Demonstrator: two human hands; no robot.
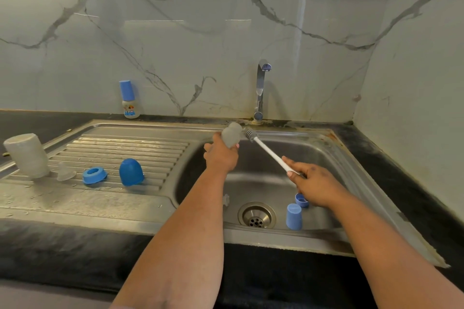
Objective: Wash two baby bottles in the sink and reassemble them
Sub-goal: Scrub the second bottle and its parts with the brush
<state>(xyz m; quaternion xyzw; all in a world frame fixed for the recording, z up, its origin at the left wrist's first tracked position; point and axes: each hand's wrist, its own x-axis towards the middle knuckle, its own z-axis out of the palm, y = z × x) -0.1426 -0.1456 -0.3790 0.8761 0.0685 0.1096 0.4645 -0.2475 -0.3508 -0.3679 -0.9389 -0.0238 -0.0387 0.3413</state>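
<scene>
- Your right hand (311, 180) pinches the tail of the bottle brush (270, 152), fingers wrapped on the white handle. Holding it that far back looks chosen for reach into the bottle.
- Just below that hand, on the sink (326, 148) floor: a small blue cap (293, 216) upright and a small blue collar (302, 200) touching or nearly touching it. Likely parked there for washing; they look the right size for the bottle you hold. The drain (256, 215) sits just left of them.
- A clear teat (226, 199) lies against the sink wall, partly hidden behind your left forearm.
- Your left hand (221, 155) is clamped round a small frosted baby bottle (231, 134), over the basin's back left corner so drips fall inside. Mouth points right, at the bristle head.
- Bristles sit at the bottle mouth; can't tell if they're inside. Bottle looks cloudy, translucent, no print visible.
- Far left of your left hand, on the drainboard: large blue cap (131, 172), blue ring (94, 175), clear nipple (65, 172), then a large bottle body (26, 155) mouth down. Probably set out to drain.
- Beyond, on the bench against the wall: a small capped bottle (129, 99), upright, printed label, untouched.
- Tap (261, 90) behind the brush; no water visible.
</scene>
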